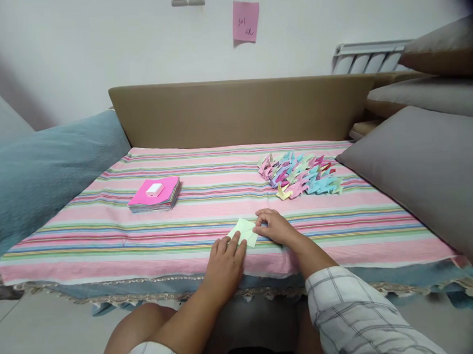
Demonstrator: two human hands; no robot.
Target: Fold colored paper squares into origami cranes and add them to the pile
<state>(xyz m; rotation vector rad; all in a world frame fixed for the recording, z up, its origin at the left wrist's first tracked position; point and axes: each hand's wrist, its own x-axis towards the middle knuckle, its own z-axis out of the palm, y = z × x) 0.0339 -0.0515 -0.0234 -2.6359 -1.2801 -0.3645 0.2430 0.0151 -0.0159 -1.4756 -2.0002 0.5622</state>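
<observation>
A small pale green sheet of folding paper [245, 230], partly folded with crease lines showing, lies on the striped cloth near its front edge. My left hand [226, 259] rests on the paper's lower left part, fingers spread and flat, covering some of it. At the paper's right corner, the thumb and forefinger of my right hand [273, 227] are pinched together on its edge. Beyond my right hand sits a cluster of folded paper cranes [300, 174] in pink, blue, green, purple and yellow.
A stack of coloured paper [158, 200] topped by a small white box-like object [155, 189] lies at the left. The striped cloth [204, 168] covers the seat. A blue cushion [54, 170] is at the left, grey cushions [430, 172] at the right, and a brown backrest [237, 112] behind.
</observation>
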